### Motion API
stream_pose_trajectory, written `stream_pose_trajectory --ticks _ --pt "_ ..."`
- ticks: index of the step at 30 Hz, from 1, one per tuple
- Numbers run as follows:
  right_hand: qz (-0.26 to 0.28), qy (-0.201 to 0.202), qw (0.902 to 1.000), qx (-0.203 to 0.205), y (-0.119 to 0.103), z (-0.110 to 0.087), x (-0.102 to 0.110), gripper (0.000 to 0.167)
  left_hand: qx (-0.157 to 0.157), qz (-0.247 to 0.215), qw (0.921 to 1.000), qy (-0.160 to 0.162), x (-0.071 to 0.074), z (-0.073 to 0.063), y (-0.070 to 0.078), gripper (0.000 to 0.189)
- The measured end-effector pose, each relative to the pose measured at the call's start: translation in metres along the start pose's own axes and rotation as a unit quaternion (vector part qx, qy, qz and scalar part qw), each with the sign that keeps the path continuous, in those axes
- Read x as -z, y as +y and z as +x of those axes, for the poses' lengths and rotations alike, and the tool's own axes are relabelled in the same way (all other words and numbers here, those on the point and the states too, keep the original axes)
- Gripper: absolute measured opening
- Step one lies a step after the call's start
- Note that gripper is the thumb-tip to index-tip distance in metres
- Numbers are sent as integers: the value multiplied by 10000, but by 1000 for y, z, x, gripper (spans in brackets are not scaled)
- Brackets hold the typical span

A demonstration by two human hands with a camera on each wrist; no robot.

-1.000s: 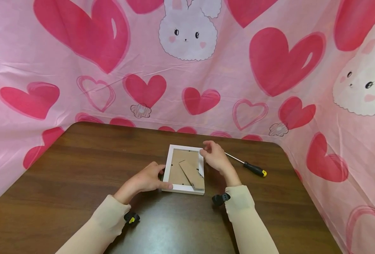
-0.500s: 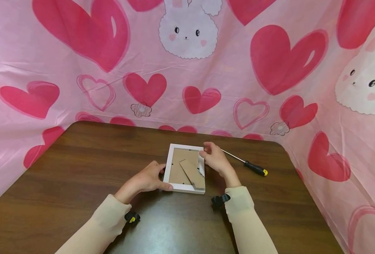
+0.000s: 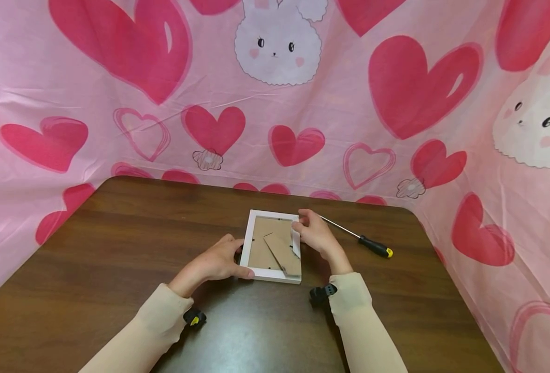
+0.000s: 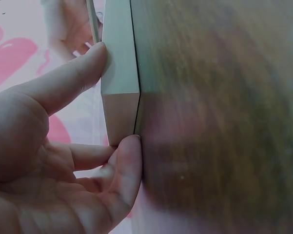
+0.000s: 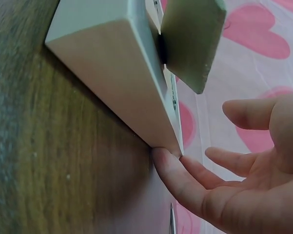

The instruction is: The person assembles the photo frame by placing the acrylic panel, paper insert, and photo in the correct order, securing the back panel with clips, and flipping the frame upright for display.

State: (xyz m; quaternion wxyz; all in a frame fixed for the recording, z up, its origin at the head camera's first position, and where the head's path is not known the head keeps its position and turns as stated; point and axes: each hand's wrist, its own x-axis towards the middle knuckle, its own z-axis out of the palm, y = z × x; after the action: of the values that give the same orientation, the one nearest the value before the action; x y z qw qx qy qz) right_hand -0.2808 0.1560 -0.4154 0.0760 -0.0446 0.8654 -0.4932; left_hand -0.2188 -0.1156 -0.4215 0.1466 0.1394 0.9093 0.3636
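Observation:
A white picture frame (image 3: 276, 275) lies back side up on the table, its brown backing board (image 3: 262, 246) showing. The stand leg (image 3: 288, 256) slants across the board; in the right wrist view this stand leg (image 5: 190, 44) sticks up off the back. My left hand (image 3: 214, 261) holds the frame's near left corner, thumb on the near edge and fingers against the left side. At the far right corner, my right hand (image 3: 320, 233) touches the frame with its fingertips. In the right wrist view, the thumb of this right hand (image 5: 253, 180) stands apart from the frame.
A screwdriver (image 3: 373, 246) with a black and yellow handle lies right of my right hand. The brown wooden table (image 3: 163, 223) meets a pink cloth (image 3: 331, 124) with hearts and rabbits at the back and sides.
Both hands keep their places on the frame. Slightly more of the screwdriver's shaft shows beside my right hand, and the head view has shifted a little.

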Motion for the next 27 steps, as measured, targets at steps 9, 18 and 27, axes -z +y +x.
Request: stream_pose_trajectory --ticks 9,18,27 --pt "-161 -6 9999 18 -2 -2 1 59 -238 10 9997 -64 -1 3 -2 74" --pt "-113 -2 9999 -48 -2 -2 1 61 -397 -305 9987 -74 0 4 -2 75" --pt "114 -36 9999 -77 -2 -1 1 60 -302 -1065 9939 -22 2 6 -2 82"
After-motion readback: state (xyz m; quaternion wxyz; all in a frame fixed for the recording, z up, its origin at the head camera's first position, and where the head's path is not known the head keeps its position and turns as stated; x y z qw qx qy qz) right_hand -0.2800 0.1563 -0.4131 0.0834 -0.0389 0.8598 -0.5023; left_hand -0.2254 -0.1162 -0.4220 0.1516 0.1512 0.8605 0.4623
